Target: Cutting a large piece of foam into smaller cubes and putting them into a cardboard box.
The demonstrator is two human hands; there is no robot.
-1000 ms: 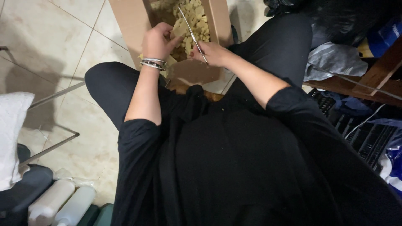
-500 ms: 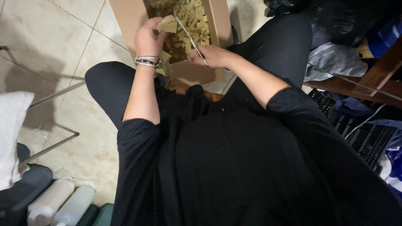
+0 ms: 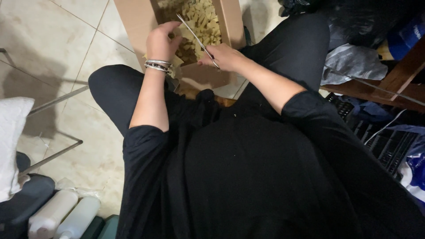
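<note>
My left hand (image 3: 160, 43) gripping a yellow strip (image 3: 176, 32), right hand (image 3: 222, 56) clasping scissors (image 3: 195, 36), above the cardboard box (image 3: 137, 22), top centre of frame

Beige tiled floor (image 3: 53, 40), wooden shelf (image 3: 398, 84) at right

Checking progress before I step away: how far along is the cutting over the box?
Done: the brown cardboard box already holds many pale yellow cut pieces. In hand: left hand grips a pale yellow sheet; right hand works slim metal scissors. Left: that sheet.
</note>
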